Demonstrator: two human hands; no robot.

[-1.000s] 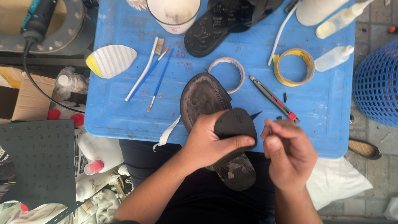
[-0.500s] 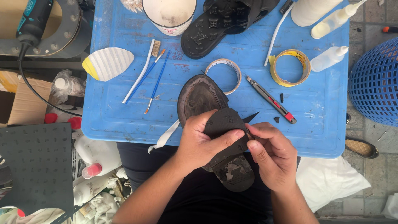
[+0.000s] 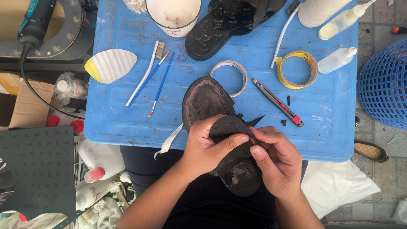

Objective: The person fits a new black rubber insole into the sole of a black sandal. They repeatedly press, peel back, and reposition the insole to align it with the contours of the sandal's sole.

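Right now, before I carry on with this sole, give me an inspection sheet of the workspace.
Surface: blue plastic table top, scuffed, small black offcuts near its right side.
Job's things: worn dark shoe sole, upturned, toe on the table; black rubber heel piece pressed onto it.
Clutter: two tape rolls, the white one and the yellow one; grey utility knife; white brush; two thin blue paintbrushes; white cup; black sandal; squeeze bottles.
Grips: left hand clamps the heel piece; right hand pinches its edge.
Cables: black cord from the power tool at upper left.
Surroundings: blue mesh basket, grey rubber sheet.
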